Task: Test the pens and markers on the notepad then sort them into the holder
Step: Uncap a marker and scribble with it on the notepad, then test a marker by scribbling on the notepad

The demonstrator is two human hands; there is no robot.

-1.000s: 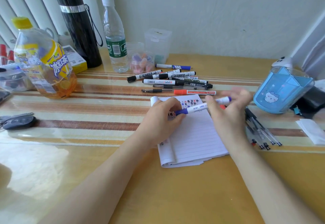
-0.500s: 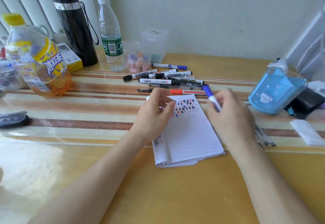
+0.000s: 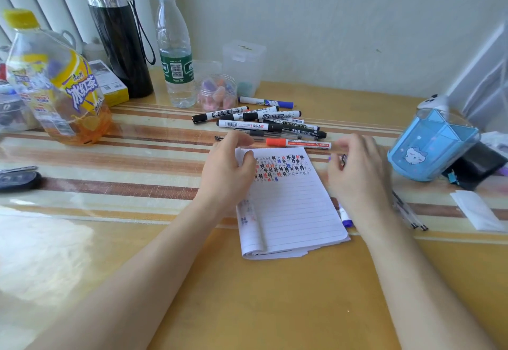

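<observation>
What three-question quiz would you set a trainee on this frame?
1. True or false: the red-capped marker lies on the notepad.
2. The blue holder stands: A) to the right of the notepad, B) to the left of it, C) on top of it.
3. Which hand touches the notepad's upper left corner?
Key: 1. False; it lies on the table just past the notepad's top edge. 2. A. 3. The left hand.
</observation>
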